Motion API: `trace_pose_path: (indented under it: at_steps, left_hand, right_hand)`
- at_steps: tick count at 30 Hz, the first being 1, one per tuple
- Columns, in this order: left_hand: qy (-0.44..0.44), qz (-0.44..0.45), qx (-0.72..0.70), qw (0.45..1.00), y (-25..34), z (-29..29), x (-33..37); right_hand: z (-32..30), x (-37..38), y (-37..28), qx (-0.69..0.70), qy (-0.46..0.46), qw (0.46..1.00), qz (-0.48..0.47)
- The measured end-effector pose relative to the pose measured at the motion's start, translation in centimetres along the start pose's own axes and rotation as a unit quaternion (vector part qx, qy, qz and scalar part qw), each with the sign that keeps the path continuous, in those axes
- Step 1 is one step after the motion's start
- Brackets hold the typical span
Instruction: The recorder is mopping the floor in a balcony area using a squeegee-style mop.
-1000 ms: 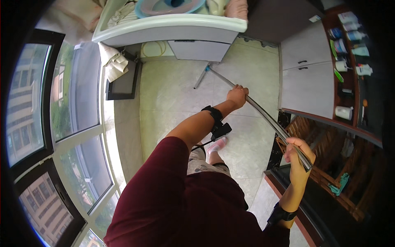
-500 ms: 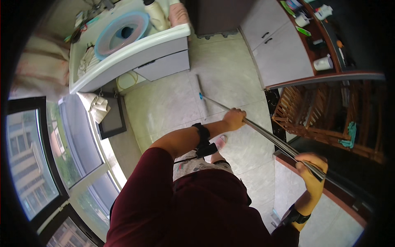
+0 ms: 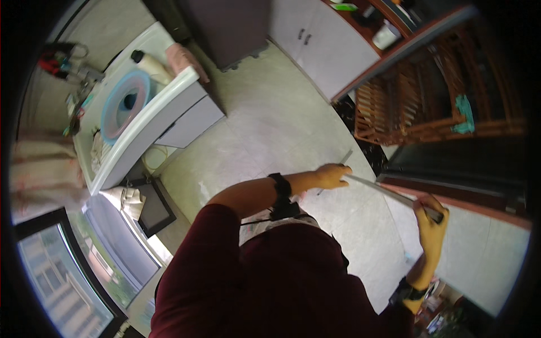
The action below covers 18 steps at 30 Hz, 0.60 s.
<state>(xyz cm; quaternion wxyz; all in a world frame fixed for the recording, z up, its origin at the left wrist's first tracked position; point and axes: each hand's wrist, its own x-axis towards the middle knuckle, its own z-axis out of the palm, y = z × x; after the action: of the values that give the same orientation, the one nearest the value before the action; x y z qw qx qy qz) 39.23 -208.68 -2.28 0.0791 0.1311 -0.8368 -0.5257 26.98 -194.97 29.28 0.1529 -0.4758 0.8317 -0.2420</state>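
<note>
A floor squeegee with a long metal pole (image 3: 383, 191) slants across in front of me, from lower right toward the floor. My left hand (image 3: 331, 176) is closed around the pole's lower part, arm stretched out to the right. Near the pole's top end, my right hand (image 3: 431, 213) wraps its fingers round it. The thin straight squeegee head (image 3: 346, 158) lies on the floor beyond my left hand, which hides its middle. Both wrists wear black bands.
At the left stands a white sink (image 3: 152, 112) with a blue-rimmed basin (image 3: 107, 127) and a bottle (image 3: 151, 66). White cabinets (image 3: 321, 45) and a brown wooden rack (image 3: 389, 132) line the right. A dark cabinet (image 3: 225, 34) stands ahead. Windows (image 3: 67, 276) are at lower left.
The squeegee head has moved from the floor ahead of me toward the right and nearer, close to my left hand. My view has turned, so the sink and rack appear shifted.
</note>
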Motion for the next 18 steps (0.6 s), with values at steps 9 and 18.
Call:
trace_pose_path:
  at_steps: [9,18]
  left_hand:
    - [-0.045,-0.001,-0.025,0.999,3.3,-0.7,0.9]
    - [-0.1,0.017,0.168,0.981,-4.3,0.2,-0.4]
  right_hand:
    - [9.1,4.6,8.3,-0.136,0.016,0.984,-0.11]
    - [14.1,5.9,0.7,-0.036,-0.011,0.975,-0.221]
